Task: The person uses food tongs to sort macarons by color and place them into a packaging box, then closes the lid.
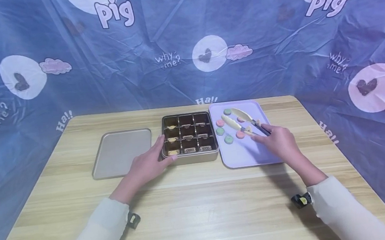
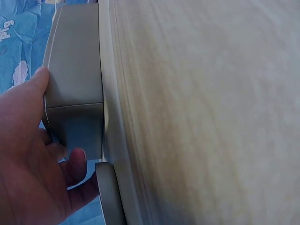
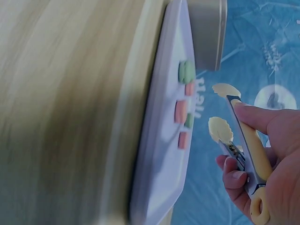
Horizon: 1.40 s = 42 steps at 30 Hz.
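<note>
My left hand (image 1: 148, 161) touches the left side and front corner of a metal box (image 1: 191, 159), its thumb at the front. A dark insert (image 1: 187, 132) divides the box into several compartments; yellowish patches show in the left column. With my right hand (image 1: 282, 143) I grip tongs (image 3: 251, 145) with cream-yellow scalloped heads and yellow-and-metal handles. Their heads are spread apart above a lilac tray (image 1: 247, 157). On the tray lie several small macarons, among them a green macaron (image 1: 229, 139) and a pink macaron (image 1: 240, 134). Nothing shows pinched between the heads.
Left of the box lies a flat metal lid (image 1: 121, 152), close to my left fingers. The tray stands right beside the box. Bare wood shows on the table (image 1: 204, 214) in front. A blue printed cloth (image 1: 173, 26) hangs behind and at both sides.
</note>
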{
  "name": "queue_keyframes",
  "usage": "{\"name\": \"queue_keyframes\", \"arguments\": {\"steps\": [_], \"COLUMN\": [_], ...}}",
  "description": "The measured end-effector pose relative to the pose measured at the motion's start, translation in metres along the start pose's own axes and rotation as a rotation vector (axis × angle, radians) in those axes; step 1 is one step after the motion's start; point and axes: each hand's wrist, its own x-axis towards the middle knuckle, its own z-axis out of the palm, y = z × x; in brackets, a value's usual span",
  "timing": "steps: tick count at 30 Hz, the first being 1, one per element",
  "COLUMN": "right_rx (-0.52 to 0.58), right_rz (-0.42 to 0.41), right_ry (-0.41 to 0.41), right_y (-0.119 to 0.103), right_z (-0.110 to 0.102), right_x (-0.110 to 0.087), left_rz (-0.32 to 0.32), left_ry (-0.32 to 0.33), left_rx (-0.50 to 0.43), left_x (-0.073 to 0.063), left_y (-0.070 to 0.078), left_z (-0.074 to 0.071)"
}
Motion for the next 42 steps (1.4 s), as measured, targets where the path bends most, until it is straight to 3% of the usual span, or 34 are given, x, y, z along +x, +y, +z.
{"name": "queue_keyframes", "arguments": {"steps": [16,31,42], "right_rx": [-0.071,-0.094,-0.078], "right_rz": [0.040,0.056,0.035], "right_ry": [-0.003,-0.018,0.017], "right_y": [0.035,0.038,0.042], "right_z": [0.003,0.007,0.007], "right_x": [0.007,0.006,-0.001], "left_rz": [0.001,-0.001,0.008], "left_ry": [-0.001,0.002,0.003], "left_rx": [-0.017,-0.011,0.015], "left_x": [0.000,0.002,0.001], "left_y": [-0.001,-0.002,-0.001], "left_z": [0.002,0.004,0.001]}}
